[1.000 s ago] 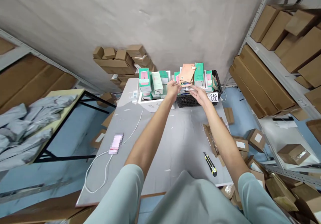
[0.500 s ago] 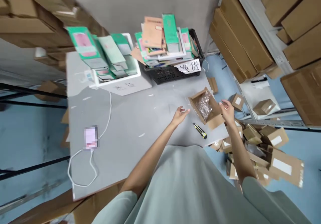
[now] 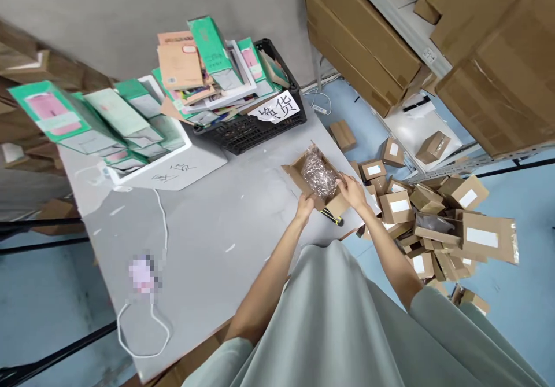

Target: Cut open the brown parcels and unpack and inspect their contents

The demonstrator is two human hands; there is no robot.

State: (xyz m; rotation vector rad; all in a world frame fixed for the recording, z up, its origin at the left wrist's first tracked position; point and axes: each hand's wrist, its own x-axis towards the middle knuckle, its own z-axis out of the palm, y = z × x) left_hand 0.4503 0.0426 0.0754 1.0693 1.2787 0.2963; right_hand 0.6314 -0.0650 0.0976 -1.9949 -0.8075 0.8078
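An open brown cardboard box [image 3: 303, 174] with a crinkled clear plastic bag [image 3: 318, 174] inside sits near the right edge of the grey table [image 3: 225, 219]. My left hand [image 3: 304, 206] grips the box's near left side with its fingers curled. My right hand [image 3: 351, 192] holds the box's right side, fingers bent over the rim. A yellow and black utility knife [image 3: 332, 218] lies on the table just below the box, partly hidden by my hands.
A black crate [image 3: 251, 132] and a white tray [image 3: 182, 170] at the table's back hold green and pink product boxes. A phone [image 3: 142, 272] on a white cable lies at the left. Several small labelled cartons [image 3: 433, 225] cover the floor at right, under shelves of big cartons [image 3: 433, 34].
My hands came back from the crate to the open cardboard box; both have now closed on its sides. My view has swung down and to the right.
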